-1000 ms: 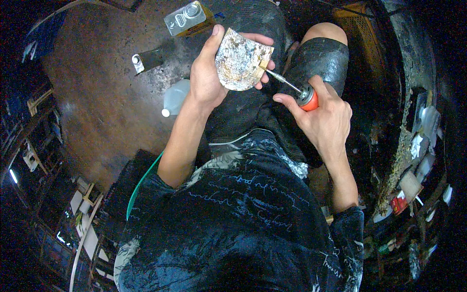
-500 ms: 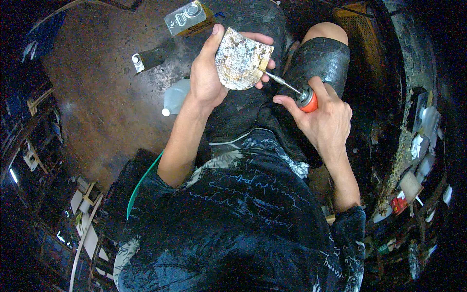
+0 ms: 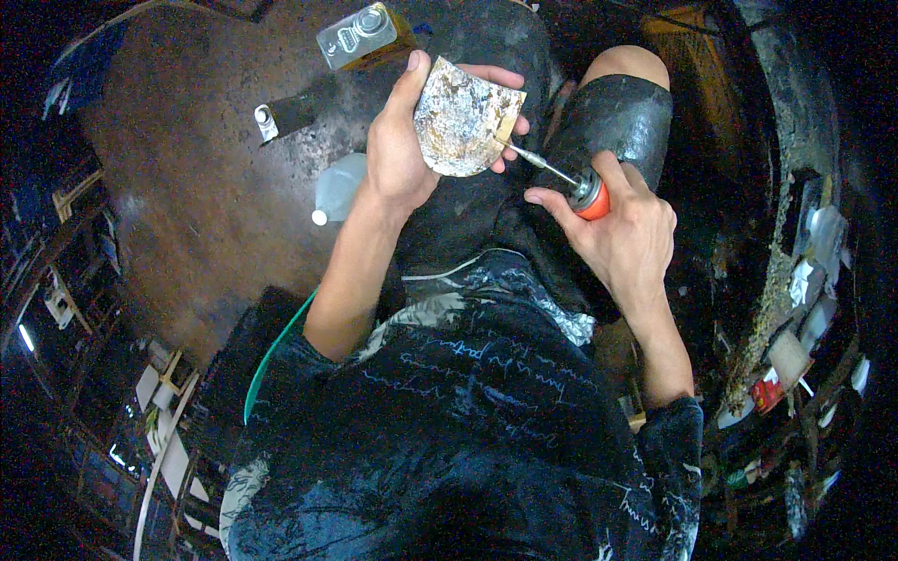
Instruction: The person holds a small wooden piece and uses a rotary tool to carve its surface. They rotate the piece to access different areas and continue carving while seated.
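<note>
My left hand (image 3: pixel 398 154) holds a flat piece with one rounded end (image 3: pixel 463 122), mottled white, grey and brown. My thumb lies along its left edge and the fingers reach behind it, their tips showing on the far side. A yellowish strip runs down the piece's right edge. Closed around a tool with a round orange-and-grey body (image 3: pixel 591 194) is my right hand (image 3: pixel 631 220), its thumb stretched toward my left. From the body a thin metal shaft (image 3: pixel 541 161) points up and left. The shaft's tip meets the right edge of the piece; its exact kind is too small to tell.
On the brown floor (image 3: pixel 206 187) to the left stand a rectangular metal can (image 3: pixel 365 35), a small dark bottle-like container (image 3: pixel 281 120) and a translucent jug with a white cap (image 3: pixel 339 190). My dark-covered knee (image 3: pixel 613 117) is beyond my right hand. Assorted scraps (image 3: pixel 790 360) line the right side.
The mottled piece and the tool have shifted very slightly toward me. Both hands keep the same grip, and the shaft's tip stays at the piece's right edge.
</note>
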### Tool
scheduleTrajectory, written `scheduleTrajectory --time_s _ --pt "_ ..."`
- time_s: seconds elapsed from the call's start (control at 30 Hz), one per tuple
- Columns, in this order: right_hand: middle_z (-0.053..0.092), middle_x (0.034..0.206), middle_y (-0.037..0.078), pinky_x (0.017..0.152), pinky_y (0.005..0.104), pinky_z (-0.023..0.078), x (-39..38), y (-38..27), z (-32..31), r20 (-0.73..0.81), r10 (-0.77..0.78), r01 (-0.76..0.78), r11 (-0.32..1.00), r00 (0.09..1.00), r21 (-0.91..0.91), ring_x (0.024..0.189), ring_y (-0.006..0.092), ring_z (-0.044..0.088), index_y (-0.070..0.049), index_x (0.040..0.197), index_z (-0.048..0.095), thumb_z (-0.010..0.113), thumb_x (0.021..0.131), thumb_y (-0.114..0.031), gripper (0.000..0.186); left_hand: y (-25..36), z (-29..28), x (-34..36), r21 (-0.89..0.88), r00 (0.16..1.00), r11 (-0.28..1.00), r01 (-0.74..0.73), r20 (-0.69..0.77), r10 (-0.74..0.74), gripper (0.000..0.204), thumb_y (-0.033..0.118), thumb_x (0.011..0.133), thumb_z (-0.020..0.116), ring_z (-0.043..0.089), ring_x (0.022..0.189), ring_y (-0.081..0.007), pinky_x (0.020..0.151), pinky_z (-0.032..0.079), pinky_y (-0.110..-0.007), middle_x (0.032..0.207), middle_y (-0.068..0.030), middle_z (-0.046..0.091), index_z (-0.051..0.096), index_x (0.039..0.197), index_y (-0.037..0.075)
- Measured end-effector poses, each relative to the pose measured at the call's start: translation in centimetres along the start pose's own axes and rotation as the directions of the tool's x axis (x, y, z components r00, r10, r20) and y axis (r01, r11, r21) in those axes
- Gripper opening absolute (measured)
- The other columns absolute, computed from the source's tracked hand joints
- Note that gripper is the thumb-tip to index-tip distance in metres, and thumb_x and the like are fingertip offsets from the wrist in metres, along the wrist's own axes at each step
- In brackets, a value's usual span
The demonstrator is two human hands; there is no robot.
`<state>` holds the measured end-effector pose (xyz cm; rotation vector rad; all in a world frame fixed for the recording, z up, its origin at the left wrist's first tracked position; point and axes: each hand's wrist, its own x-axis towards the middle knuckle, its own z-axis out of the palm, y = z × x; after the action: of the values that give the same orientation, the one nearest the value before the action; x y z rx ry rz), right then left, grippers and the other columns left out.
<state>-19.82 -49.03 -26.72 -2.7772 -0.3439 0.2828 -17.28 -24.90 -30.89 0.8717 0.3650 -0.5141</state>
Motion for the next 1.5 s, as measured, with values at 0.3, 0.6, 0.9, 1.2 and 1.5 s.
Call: scheduleTrajectory --time_s 0.3,0.6,0.9,1.2,1.5 --pt "0.072 0.077 0.017 0.051 0.051 0.058 -0.11 -0.09 0.11 -0.007 0.007 -0.007 1.0 1.0 -0.009 0.063 0.0406 0.074 -0.01 0.097 0.068 0.079 0.08 -0.079 0.072 -0.29 -0.13 0.01 -0.014 1.0 1.0 -0.013 0.0 0.013 0.091 0.068 0.112 0.022 0.078 0.08 -0.0307 0.071 0.066 -0.04 0.102 -0.0242 0.079 0.066 0.136 -0.008" --pt "0.07 0.076 0.015 0.051 0.0497 0.058 -0.22 -0.23 -0.12 0.009 -0.009 0.009 1.0 1.0 -0.017 0.061 0.0398 0.074 -0.01 0.098 0.069 0.079 0.08 -0.079 0.072 -0.4 -0.12 0.1 -0.029 0.999 0.999 -0.032 0.005 0.032 0.091 0.068 0.112 0.022 0.078 0.081 -0.0306 0.071 0.066 -0.04 0.102 -0.025 0.078 0.066 0.135 -0.009" --pt "0.071 0.075 0.016 0.051 0.0506 0.058 0.02 -0.08 -0.04 -0.013 -0.007 0.007 1.0 1.0 0.009 0.062 0.0404 0.073 -0.01 0.095 0.066 0.08 0.08 -0.078 0.071 -0.31 -0.02 -0.12 -0.028 1.0 0.999 -0.019 0.009 0.019 0.091 0.068 0.112 0.022 0.078 0.081 -0.0301 0.071 0.067 -0.039 0.102 -0.0243 0.079 0.066 0.136 -0.008" --pt "0.071 0.075 0.016 0.052 0.0511 0.058 -0.15 -0.12 -0.08 0.003 -0.017 0.017 1.0 1.0 0.002 0.063 0.041 0.074 -0.009 0.096 0.067 0.081 0.079 -0.078 0.072 -0.44 -0.08 -0.06 -0.018 1.0 0.999 -0.031 -0.003 0.031 0.092 0.07 0.111 0.022 0.078 0.081 -0.0302 0.071 0.067 -0.04 0.103 -0.0249 0.079 0.065 0.137 -0.007" --pt "0.074 0.08 0.02 0.055 0.051 0.06 0.41 0.15 -0.07 0.013 0.023 -0.023 0.999 1.0 0.041 0.067 0.0424 0.075 -0.008 0.1 0.069 0.08 0.079 -0.078 0.074 -0.39 -0.16 -0.14 -0.006 0.999 1.0 -0.016 0.034 0.016 0.092 0.069 0.111 0.019 0.078 0.085 -0.0317 0.074 0.065 -0.041 0.108 -0.0261 0.077 0.06 0.144 -0.007"
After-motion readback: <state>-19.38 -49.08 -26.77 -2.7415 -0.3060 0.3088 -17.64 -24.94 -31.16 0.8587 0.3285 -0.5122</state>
